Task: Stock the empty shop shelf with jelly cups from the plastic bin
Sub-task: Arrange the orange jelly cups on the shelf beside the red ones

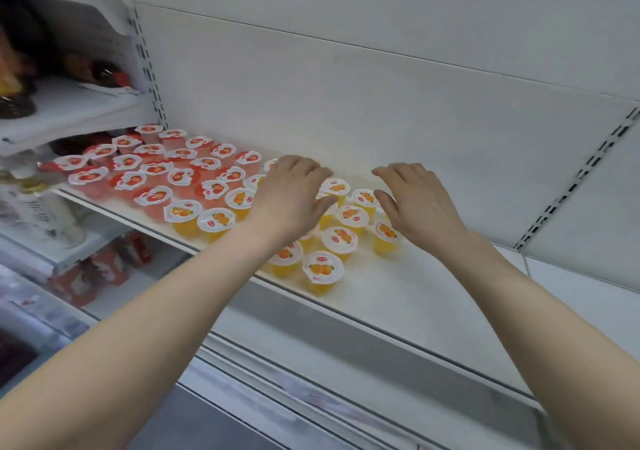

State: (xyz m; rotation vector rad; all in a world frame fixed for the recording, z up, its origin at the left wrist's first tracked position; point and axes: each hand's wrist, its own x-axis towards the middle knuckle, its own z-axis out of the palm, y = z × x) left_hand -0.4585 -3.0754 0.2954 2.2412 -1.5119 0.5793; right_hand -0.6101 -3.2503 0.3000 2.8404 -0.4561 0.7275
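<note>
Several pink jelly cups (pixel 152 169) with red-and-white lids stand in rows at the left of the white shelf (pixel 433 297). To their right stand several orange jelly cups (pixel 322 271). My left hand (pixel 291 196) hovers palm down over the orange cups, fingers relaxed, hiding some of them. My right hand (pixel 415 200) hovers just right of it above the rightmost orange cups (pixel 384 236), fingers loosely spread. Neither hand grips a cup. The plastic bin is out of view.
The shelf's right half is bare white surface. A slotted upright (pixel 149 68) bounds the left side and another (pixel 581 175) the right. Bottles and packets (pixel 41 207) fill neighbouring shelves at left. A lower shelf edge (pixel 311 373) runs below.
</note>
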